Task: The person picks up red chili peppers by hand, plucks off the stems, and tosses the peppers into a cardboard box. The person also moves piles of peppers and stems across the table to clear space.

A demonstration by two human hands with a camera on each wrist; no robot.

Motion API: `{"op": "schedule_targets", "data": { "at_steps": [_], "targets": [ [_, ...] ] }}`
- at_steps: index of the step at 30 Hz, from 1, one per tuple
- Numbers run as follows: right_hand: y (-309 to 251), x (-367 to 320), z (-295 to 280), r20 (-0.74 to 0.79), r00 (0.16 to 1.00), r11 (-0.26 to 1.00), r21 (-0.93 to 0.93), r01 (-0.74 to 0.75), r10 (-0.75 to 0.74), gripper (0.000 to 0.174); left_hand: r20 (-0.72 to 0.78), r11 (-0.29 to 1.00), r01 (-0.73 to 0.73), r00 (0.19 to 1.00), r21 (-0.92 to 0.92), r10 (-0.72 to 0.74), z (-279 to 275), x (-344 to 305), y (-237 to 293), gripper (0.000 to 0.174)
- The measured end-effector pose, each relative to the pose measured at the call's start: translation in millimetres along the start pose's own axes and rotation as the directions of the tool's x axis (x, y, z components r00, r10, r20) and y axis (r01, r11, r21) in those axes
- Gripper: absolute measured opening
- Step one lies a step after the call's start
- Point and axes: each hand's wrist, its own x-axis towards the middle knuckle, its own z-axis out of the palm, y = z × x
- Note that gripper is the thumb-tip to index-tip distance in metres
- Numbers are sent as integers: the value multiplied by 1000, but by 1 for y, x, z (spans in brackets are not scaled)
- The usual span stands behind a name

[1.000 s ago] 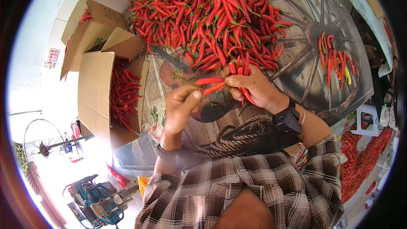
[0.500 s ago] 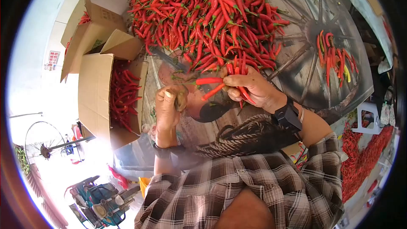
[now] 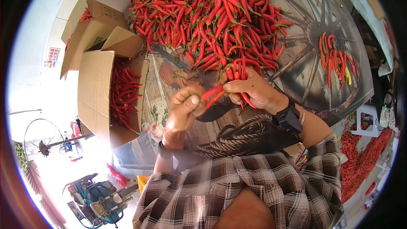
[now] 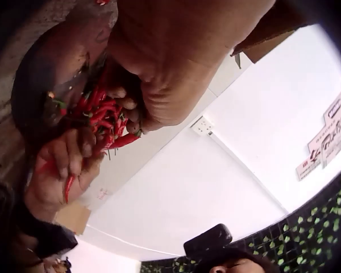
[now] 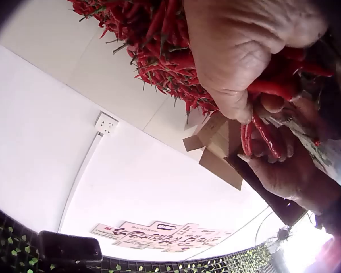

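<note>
My right hand (image 3: 256, 90) grips a small bunch of red chili peppers (image 3: 237, 74) between thumb and fingers, some pointing up and some hanging below. Two more chilies (image 3: 213, 92) stick out of that grip toward the left. At their outer ends, my left hand (image 3: 184, 108) has its thumb and curled fingers pinched together. From the right wrist, those two chilies (image 5: 268, 139) run from the right thumb to the left hand's fingers (image 5: 273, 170). The left wrist view shows a chili (image 4: 125, 140) by the left thumb; the left palm hides much of the fingers.
A big heap of red chilies (image 3: 203, 21) covers the table's far side. To the right lies a small separate group of chilies (image 3: 339, 63), one yellow. Cardboard boxes (image 3: 95, 97) holding chilies stand at left. A coiled rope pattern (image 3: 241, 138) shows on the tabletop near my body.
My left hand drew away to the left from the two chilies half a second ago, then came back to their ends. The right hand keeps its bunch in nearly the same place.
</note>
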Motion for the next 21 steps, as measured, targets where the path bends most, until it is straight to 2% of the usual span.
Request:
{"op": "schedule_targets", "data": {
  "at_steps": [2, 5, 7, 8, 9, 10, 12, 13, 14, 16, 17, 18, 20, 21],
  "targets": [
    [-1, 1, 0, 15, 1000, 997, 73, -18, 16, 17, 184, 971, 49, 983, -235, -5, 2, 2, -5, 22],
    [-2, 1, 2, 79, 996, 999, 30, -39, 36, 17, 164, 962, 31, 986, -271, 14, 1, 3, -6, 20],
    [-1, 2, -1, 35, 999, 998, 56, -33, 31, 17, 145, 953, 0, 988, -302, 45, 1, 4, -3, 17],
    [0, 2, -2, -7, 1000, 996, 81, -30, 30, 17, 36, 997, -80, 996, 13, 79, -2, 3, 3, 13],
    [0, 2, -2, -6, 1000, 996, 83, -29, 30, 17, -59, 935, -119, 987, 333, 146, -3, 1, 8, 9],
    [-1, 1, -1, -12, 1000, 997, 68, -19, 20, 17, -63, 935, -118, 987, 334, 147, 0, 0, 11, 9],
    [0, 2, 1, -14, 1000, 999, 47, -10, 11, 17, -205, 662, -15, 945, 749, 253, 5, 2, 17, 6],
    [3, 2, 4, -46, 999, 1000, -10, 1, -2, 17, -126, 440, -67, 911, 895, 393, 4, 4, 10, 7],
    [4, 1, 6, -76, 997, 998, -69, 7, -13, 18, -134, 445, -64, 907, 893, 399, 3, 5, 8, 7],
    [2, 0, 7, -73, 997, 998, -65, -19, 14, 18, -28, 161, -67, 850, 985, 526, 1, 9, 7, 8],
    [1, -1, 7, -77, 997, 998, -51, -33, 29, 18, -56, 188, -72, 798, 979, 600, -4, 10, 5, 14],
    [1, 0, 6, -74, 997, 998, -56, -38, 34, 18, -62, 191, -68, 795, 979, 604, -6, 9, 12, 14],
    [3, 3, 3, -56, 998, 999, 39, -1, 3, 18, -160, 101, 127, 854, 987, 495, -9, 5, 26, 13],
    [3, 3, 5, -57, 998, 1000, 29, -4, 6, 18, -53, 145, -36, 819, 989, 571, -6, 9, 25, 16]
  ]
}}
